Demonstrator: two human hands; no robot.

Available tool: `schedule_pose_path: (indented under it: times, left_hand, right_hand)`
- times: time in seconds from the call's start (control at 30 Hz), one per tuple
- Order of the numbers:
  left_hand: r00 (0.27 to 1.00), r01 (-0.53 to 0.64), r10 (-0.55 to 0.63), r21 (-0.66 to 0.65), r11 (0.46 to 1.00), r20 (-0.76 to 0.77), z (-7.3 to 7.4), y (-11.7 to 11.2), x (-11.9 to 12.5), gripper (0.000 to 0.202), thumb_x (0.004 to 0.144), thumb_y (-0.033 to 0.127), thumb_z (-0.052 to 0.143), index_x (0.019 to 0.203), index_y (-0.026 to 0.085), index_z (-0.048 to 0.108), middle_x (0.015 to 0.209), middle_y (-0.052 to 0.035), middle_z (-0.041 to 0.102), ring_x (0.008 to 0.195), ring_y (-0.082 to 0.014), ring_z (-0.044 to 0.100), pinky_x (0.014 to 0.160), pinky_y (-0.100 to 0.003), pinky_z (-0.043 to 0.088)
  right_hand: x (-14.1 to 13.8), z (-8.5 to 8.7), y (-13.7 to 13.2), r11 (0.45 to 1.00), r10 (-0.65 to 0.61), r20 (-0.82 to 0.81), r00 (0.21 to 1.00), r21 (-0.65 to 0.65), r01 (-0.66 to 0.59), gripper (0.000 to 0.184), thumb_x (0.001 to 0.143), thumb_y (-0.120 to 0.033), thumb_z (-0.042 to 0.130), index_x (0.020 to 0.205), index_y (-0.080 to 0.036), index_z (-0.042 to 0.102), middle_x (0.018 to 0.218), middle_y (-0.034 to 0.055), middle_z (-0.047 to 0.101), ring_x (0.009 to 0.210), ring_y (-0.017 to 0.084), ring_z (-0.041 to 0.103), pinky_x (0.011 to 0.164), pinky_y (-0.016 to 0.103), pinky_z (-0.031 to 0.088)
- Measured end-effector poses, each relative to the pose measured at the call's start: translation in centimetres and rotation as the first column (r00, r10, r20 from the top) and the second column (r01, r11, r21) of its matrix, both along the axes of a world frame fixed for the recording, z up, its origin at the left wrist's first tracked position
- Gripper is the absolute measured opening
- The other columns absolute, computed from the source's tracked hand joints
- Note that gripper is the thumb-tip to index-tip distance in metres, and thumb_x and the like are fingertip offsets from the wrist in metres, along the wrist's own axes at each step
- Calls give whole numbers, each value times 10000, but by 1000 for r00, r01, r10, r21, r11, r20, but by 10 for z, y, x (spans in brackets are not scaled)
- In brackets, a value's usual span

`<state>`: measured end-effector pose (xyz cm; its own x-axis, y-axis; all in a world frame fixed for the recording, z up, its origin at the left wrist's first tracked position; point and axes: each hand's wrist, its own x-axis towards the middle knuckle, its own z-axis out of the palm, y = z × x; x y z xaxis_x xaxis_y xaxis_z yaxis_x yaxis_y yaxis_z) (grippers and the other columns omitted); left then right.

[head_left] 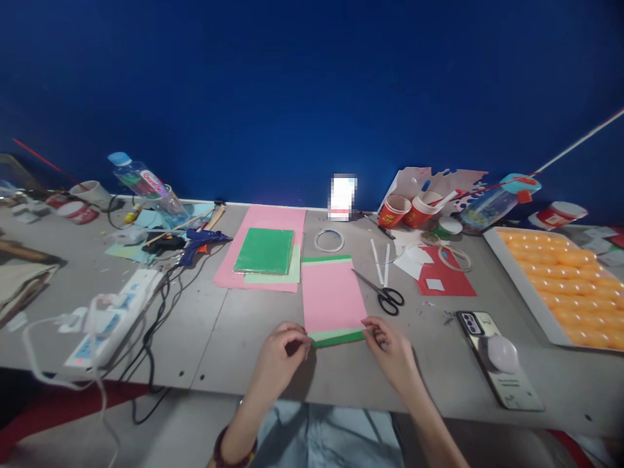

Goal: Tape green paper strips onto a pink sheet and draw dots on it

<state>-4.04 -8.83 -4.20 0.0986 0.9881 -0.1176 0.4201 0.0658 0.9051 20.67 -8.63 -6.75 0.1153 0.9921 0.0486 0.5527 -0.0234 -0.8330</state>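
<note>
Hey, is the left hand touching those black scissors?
Apart. The head view shows the left hand at the near left corner of the pink paper and the scissors by its right edge, with paper between.

So this person has both hands down at the near corners of a pink sheet (334,296), left hand (284,354) and right hand (389,348) each pinching an end of its green-banded near edge. Black-handled scissors (390,301) lie just right of it, a green packet (266,250) sits to the left, and a blue glue gun (201,242) is further left, beyond a power strip (119,318).
</note>
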Motion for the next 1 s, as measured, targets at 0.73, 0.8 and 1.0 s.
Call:
schedule_pose_path:
  times: [0.73,0.8,1.0]
  left_hand:
    - [987,108,-87,-158,982,131,5,13,-1,270,749,163,502,1009,182,573,669,26,603,624,-131,578,587,-218,393]
    - [991,107,-93,-145,984,96,6,13,-1,272,764,165,492,1024,196,565,681,29,612,630,-132,583,607,-225,398]
    - [994,92,-99,-120,989,-50,7,12,0,264,777,170,494,1030,217,549,733,26,614,656,-138,585,608,-226,393]
  right_hand:
    - [-3,5,-1,999,-26,26,999,43,25,215,791,-314,514,870,-197,677,810,66,696,610,160,598,572,266,501]
    - [-4,5,0,999,-22,31,999,45,21,216,784,-303,512,871,-193,677,800,63,691,573,148,579,563,263,494]
    - [-4,6,1,999,-28,43,999,44,26,222,762,-289,511,871,-189,677,767,49,677,520,131,545,548,255,474]
